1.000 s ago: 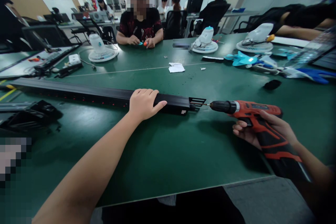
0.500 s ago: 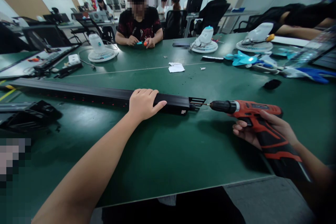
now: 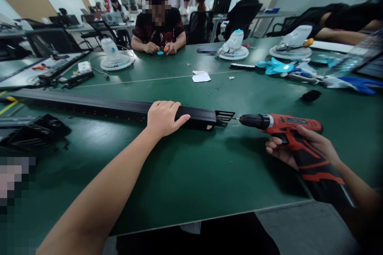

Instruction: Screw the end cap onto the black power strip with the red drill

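Observation:
A long black power strip (image 3: pixel 125 108), with small red marks along its near side, lies across the table from the left. My left hand (image 3: pixel 163 118) is closed over it near its right end, fingers over the top and thumb pointing right. At that end a slotted black bracket (image 3: pixel 225 114) sticks out. My right hand (image 3: pixel 311 145) grips a red and black cordless drill (image 3: pixel 295 123), forefinger by the trigger. The drill's long thin bit (image 3: pixel 231 118) points left and reaches the strip's end; whether its tip sits in a screw is hidden.
Black metal parts (image 3: pixel 36 130) lie at the left on the green table (image 3: pixel 191 175). Further back are white fans (image 3: pixel 115 57), white paper (image 3: pixel 201 77), blue fan blades (image 3: pixel 275 66) and a small black object (image 3: pixel 310 95). A person (image 3: pixel 160 28) sits opposite, handling small parts.
Both of my hands, the drill and the power strip look almost unmoved. Across the table, the other person's blue piece is lower, near the tabletop.

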{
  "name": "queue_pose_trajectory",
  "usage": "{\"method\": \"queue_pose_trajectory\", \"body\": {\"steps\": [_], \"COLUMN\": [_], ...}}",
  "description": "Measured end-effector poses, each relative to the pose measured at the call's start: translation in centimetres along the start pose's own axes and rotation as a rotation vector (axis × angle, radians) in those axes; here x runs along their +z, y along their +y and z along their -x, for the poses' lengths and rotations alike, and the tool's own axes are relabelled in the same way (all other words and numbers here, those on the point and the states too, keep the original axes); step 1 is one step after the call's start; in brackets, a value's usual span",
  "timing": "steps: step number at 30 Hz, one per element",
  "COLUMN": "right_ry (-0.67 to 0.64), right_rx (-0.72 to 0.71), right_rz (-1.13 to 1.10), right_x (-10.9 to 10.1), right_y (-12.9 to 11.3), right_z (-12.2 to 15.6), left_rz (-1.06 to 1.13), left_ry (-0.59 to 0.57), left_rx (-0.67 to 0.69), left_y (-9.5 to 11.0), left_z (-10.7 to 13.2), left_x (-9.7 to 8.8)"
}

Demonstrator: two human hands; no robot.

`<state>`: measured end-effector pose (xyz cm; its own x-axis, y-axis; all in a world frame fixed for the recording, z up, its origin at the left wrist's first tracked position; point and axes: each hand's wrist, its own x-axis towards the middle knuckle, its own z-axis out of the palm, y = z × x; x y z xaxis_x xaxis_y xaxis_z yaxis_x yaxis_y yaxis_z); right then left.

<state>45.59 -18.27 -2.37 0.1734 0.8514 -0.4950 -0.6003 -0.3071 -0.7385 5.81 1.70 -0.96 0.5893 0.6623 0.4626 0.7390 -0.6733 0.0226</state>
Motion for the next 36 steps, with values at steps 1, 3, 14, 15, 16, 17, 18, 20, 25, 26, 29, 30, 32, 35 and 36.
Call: {"method": "queue_pose_trajectory", "body": {"steps": [1,3,14,15,16,17,18,20,25,26,29,30,32,35,36], "right_ry": [-0.004,-0.01,-0.044,-0.04,-0.038,-0.037,-0.035,-0.031,-0.046,-0.049,-0.062,-0.069,-0.084,-0.089,-0.083], "right_rx": [0.001,-0.005,-0.024,-0.024,-0.023,-0.023,-0.024,-0.021,-0.02,-0.019,-0.026,-0.031,-0.039,-0.032,-0.028], "right_rz": [0.004,0.011,0.042,0.042,0.042,0.042,0.042,0.045,0.053,0.054,0.064,0.071,0.085,0.077,0.066], "right_x": [-0.01,-0.01,-0.07,-0.06,-0.04,-0.02,-0.01,0.01,-0.04,-0.06,-0.22,-0.31,-0.52,-0.75,-0.76], "right_y": [0.01,0.02,-0.06,-0.09,-0.11,-0.13,-0.13,-0.12,-0.09,-0.09,-0.11,-0.11,-0.1,-0.06,-0.04], "right_z": [0.0,-0.01,0.08,0.09,0.1,0.1,0.11,0.11,0.12,0.12,0.05,0.01,-0.07,-0.16,-0.17], "left_rz": [-0.002,-0.006,-0.007,-0.005,-0.004,-0.003,-0.003,-0.002,-0.001,-0.003,-0.01,-0.012,-0.014,-0.013,-0.011], "left_ry": [-0.001,0.003,0.012,0.01,0.009,0.008,0.008,0.007,0.011,0.013,0.02,0.023,0.026,0.024,0.023], "left_rx": [-0.001,0.001,0.003,0.001,-0.001,-0.002,-0.003,-0.004,0.002,0.004,0.01,0.011,0.014,0.014,0.013], "left_y": [0.0,0.01,0.12,0.13,0.14,0.15,0.15,0.14,0.05,0.02,-0.03,-0.04,-0.05,-0.04,-0.02], "left_z": [-0.01,-0.01,0.05,0.05,0.04,0.03,0.02,0.0,0.04,0.06,0.08,0.09,0.09,0.09,0.09], "left_x": [0.0,0.03,-0.22,-0.24,-0.25,-0.24,-0.23,-0.2,-0.07,-0.04,0.03,0.05,0.08,0.07,0.07]}}
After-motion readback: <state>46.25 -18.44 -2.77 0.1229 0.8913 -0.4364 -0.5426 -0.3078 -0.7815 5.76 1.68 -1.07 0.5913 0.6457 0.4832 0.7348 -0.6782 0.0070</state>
